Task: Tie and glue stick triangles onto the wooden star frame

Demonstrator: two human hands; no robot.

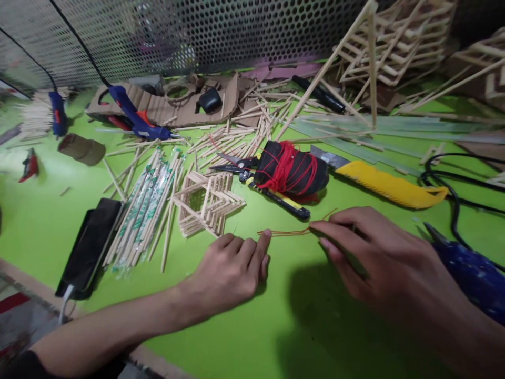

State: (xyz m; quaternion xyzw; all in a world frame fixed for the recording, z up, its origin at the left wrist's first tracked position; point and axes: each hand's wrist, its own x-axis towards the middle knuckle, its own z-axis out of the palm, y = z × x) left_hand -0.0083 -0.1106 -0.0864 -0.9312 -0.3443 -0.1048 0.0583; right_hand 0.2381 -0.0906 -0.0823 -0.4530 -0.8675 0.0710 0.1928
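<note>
A short doubled length of red thread [290,232] stretches between my two hands, just above the green table. My left hand [236,266] is closed, with the thread's left end at its index fingertip and thumb. On the other side, my right hand [374,252] pinches the thread between thumb and index finger, and a loose tail sticks out beyond the fingertips. Behind the thread lies a black spool wound with red thread [291,168], beside scissors [240,167] and a yellow-and-black cutter [282,202]. Left of these sits a star-shaped stick frame [207,202].
Packed sticks [145,210] and a phone [91,245] with a cable lie at left. Glue guns [136,118] stand farther back near cardboard [185,102]. A yellow-handled saw [389,184], black cable [453,210] and blue tool [469,273] occupy the right. Perforated metal [252,31] borders the back.
</note>
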